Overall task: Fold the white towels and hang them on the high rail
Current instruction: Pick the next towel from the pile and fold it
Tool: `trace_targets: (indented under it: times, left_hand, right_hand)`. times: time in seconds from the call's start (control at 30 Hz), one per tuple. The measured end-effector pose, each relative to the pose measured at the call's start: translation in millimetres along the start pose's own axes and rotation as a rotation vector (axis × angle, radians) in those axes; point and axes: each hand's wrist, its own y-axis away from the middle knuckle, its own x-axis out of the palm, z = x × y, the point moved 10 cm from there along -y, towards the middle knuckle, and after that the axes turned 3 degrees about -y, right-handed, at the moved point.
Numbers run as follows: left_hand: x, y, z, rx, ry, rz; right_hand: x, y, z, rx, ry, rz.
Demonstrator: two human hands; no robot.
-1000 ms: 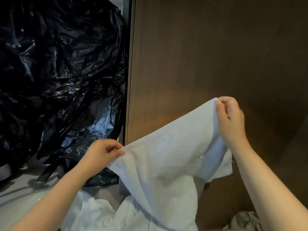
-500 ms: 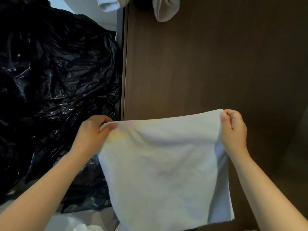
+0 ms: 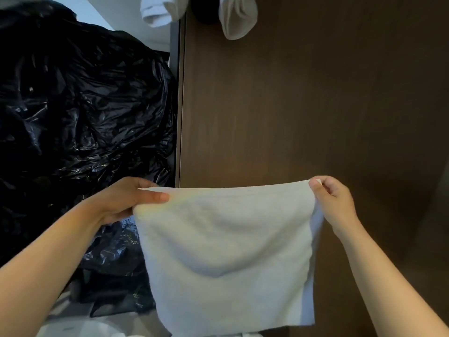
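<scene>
A white towel (image 3: 226, 251) hangs doubled over in front of me, its top edge stretched level between my hands. My left hand (image 3: 126, 200) pinches the top left corner with thumb over the cloth. My right hand (image 3: 332, 200) pinches the top right corner, fingers curled. Two white towels (image 3: 237, 15) hang down from above at the top of the view; the rail itself is out of sight.
A dark brown wooden panel (image 3: 303, 105) fills the right side behind the towel. Crumpled black plastic bags (image 3: 80, 105) are heaped on the left. More white cloth (image 3: 102, 329) lies low at the bottom left.
The towel went from slanted, with the left corner low, to level. Both hands rose in front of the panel, and the hanging towels came into view at the top.
</scene>
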Motion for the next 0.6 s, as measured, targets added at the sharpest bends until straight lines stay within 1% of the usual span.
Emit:
trace_targets:
  times: [0.1, 0.13, 0.23, 0.3, 0.37, 0.43, 0.47, 0.5, 0.6]
  left_hand:
    - [-10, -3, -6, 0.084, -0.041, -0.153]
    - [-14, -3, -10, 0.126, -0.089, -0.216]
    - [-33, 0, -30, 0.206, -0.298, -0.484]
    - [-38, 6, -47, 0.269, -0.364, -0.646]
    - [-39, 17, -67, 0.364, -0.307, -0.755]
    - [-41, 30, -83, 0.448, -0.203, -0.815]
    - [-40, 35, -86, 0.466, -0.185, -0.818]
    - [-39, 36, -84, 0.452, -0.189, -0.801]
    - [-28, 33, -46, 0.289, -0.194, -0.678]
  right_hand:
    - [0, 0, 2, -0.039, 0.056, -0.038]
    - [0, 0, 5, -0.058, 0.090, -0.056]
    - [-1, -2, 16, -0.097, 0.198, -0.126]
    - [2, -5, 21, -0.089, 0.196, -0.153]
    - [2, -7, 26, -0.067, 0.101, -0.172]
    - [0, -4, 30, -0.060, -0.026, -0.201]
    - [-3, -1, 31, -0.065, -0.058, -0.226]
    - [-4, 4, 28, -0.064, -0.068, -0.245]
    - [-2, 27, 2, -0.025, -0.027, -0.240]
